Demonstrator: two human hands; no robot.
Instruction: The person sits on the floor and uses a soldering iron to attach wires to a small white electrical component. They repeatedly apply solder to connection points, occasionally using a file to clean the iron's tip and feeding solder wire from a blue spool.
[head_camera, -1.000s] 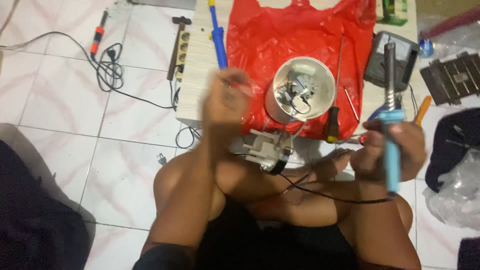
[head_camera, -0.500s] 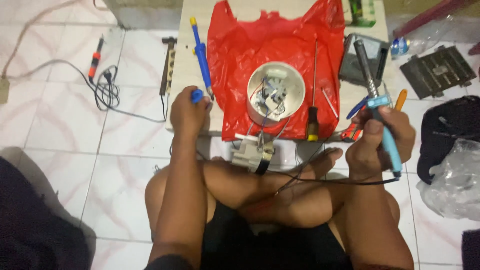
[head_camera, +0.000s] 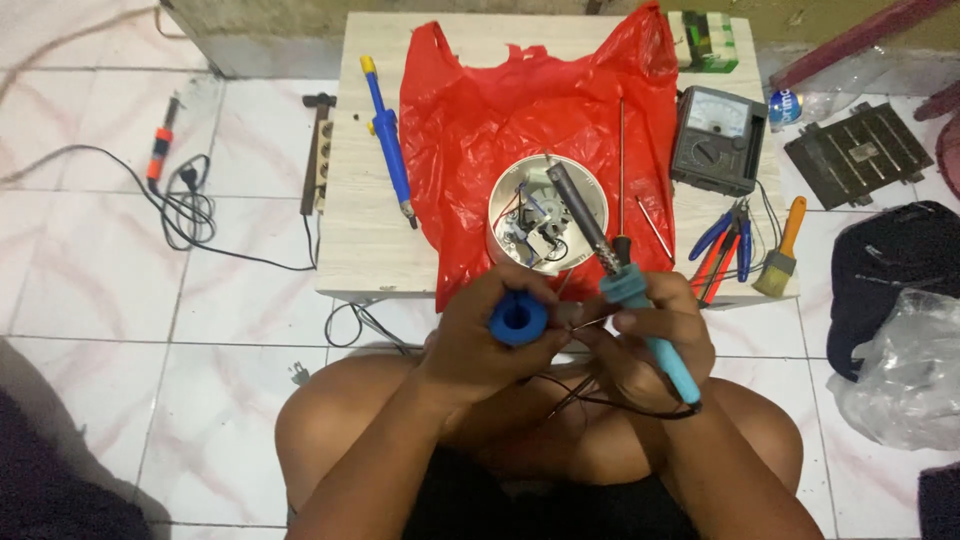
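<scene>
Fingers closed: our left hand (head_camera: 480, 345) grips a blue spool (head_camera: 518, 318), our right hand (head_camera: 655, 335) a soldering iron (head_camera: 620, 275).
We judge soldering is being readied; next, solder wire must meet the tip.

I see a blue solder spool (head_camera: 518, 318) held end-on, its round core hole facing the camera. The soldering iron (head_camera: 620, 277) has a teal handle and grey barrel, tilted, tip resting over the white round housing (head_camera: 546, 212) on the worktop.

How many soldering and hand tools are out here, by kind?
Soldering irons: 2 (teal soldering iron in right hand, orange soldering iron on floor)
Desoldering pump: 1
Solder spool in left hand: 1
Pliers: 2
Brush: 1
Multimeter: 1
Total: 8
</scene>
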